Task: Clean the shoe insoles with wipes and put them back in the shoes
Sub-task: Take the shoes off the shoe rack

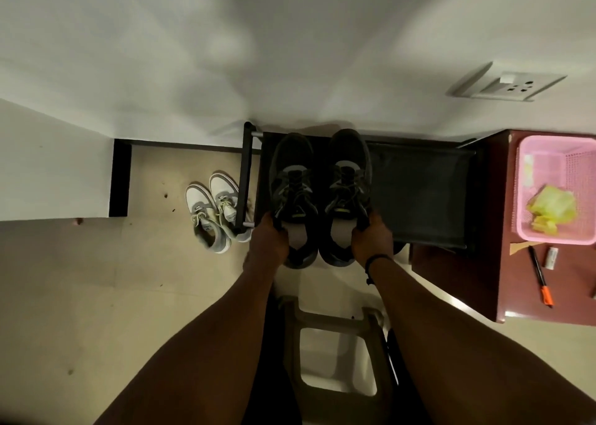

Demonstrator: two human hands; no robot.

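Note:
Two dark grey running shoes sit side by side on the top shelf of a black shoe rack (419,192), toes toward the wall. My left hand (269,237) grips the outer collar of the left shoe (292,179). My right hand (371,236) grips the outer collar of the right shoe (348,173). A pale grey insole (338,231) shows inside the right shoe's opening, and another pale insole (295,234) shows inside the left shoe. Both heels stick out over the rack's front edge.
A pair of white and grey sneakers (216,212) stands on the floor left of the rack. A brown table (503,263) at right holds a pink basket (561,154) with a yellow-green pack, a marker (540,276) and a small tube. A plastic stool (335,353) stands below my arms.

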